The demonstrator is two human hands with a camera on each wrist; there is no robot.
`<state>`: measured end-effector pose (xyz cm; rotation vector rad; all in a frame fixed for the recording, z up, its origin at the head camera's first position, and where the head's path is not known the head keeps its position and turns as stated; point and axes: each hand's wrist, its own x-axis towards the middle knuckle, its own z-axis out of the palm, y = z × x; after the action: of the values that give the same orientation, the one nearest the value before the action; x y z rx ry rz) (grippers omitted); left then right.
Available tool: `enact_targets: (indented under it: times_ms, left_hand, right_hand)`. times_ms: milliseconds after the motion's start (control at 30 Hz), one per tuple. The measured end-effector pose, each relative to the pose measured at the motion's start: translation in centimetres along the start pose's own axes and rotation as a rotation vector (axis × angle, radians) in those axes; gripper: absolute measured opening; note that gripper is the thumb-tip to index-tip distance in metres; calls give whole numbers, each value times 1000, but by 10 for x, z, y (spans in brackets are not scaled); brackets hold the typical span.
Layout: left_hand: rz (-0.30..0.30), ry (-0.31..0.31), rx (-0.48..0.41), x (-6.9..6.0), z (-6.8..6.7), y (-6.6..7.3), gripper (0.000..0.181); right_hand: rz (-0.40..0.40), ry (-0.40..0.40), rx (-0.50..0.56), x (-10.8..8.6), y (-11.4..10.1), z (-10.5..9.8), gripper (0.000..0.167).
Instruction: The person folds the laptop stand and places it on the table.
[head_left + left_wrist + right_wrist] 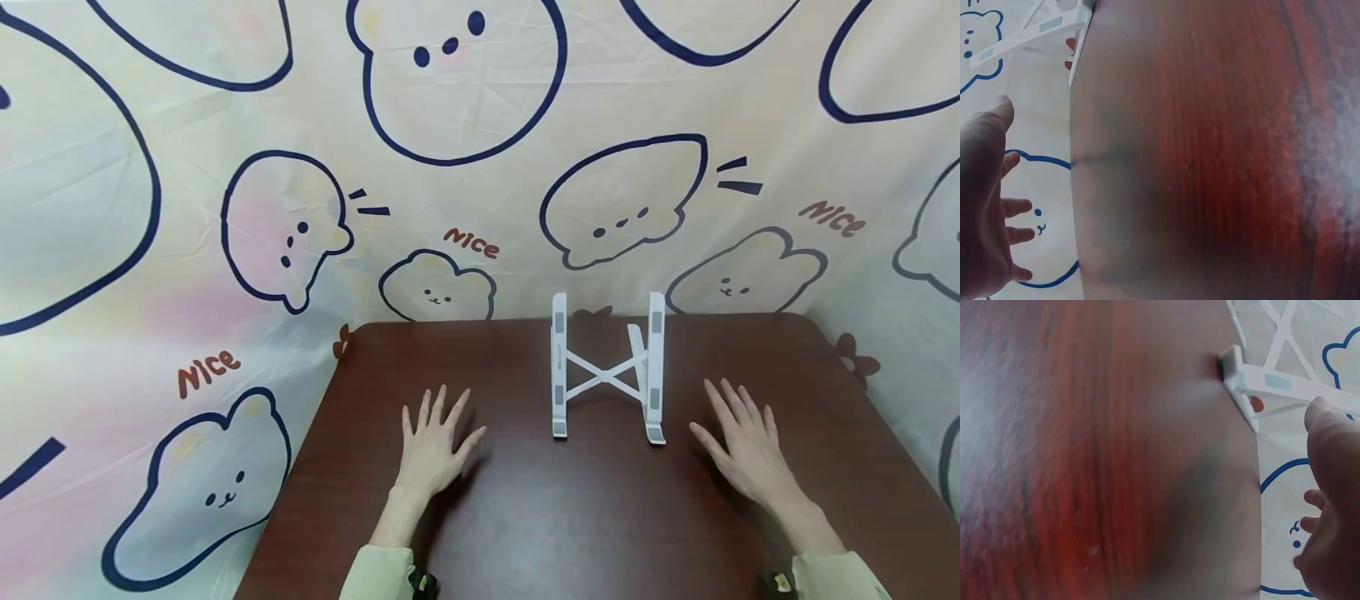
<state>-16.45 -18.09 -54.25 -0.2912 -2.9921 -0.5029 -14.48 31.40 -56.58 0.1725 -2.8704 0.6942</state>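
A white folding laptop stand (605, 376) stands unfolded on the brown table, its two long arms joined by an X-shaped brace. Grey pads show on the arms. To its left, my left hand (431, 450) is held with fingers spread, apart from the stand and holding nothing. On the other side, my right hand (747, 450) has its fingers stretched out, a short way from the stand's right arm. Part of the stand (1054, 28) shows at the top of the left wrist view, and its near end (1279, 381) appears in the right wrist view.
The dark wood-grain table (540, 517) has rounded far corners. Behind it and along both sides hangs a pale cloth (465, 200) printed with blue-outlined bears and the word "Nice". Light green sleeves (378, 573) cover my forearms, with a dark band at each wrist.
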Motion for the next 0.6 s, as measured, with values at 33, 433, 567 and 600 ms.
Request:
enact_targets:
  times_ms: [33,433,567,600]
  left_hand:
    - [8,7,-36,1,2,-1,75]
    - [146,53,-333,49,68,-14,68]
    - [145,10,-432,55,52,16,65]
    - [139,0,-452,56,47,24,64]
  right_hand:
    - [10,-12,45,1,-1,-1,83]
    - [138,-84,413,23,-12,-5,76]
    - [133,-61,441,31,-15,-2,72]
    - [129,-53,439,33,-15,-1,71]
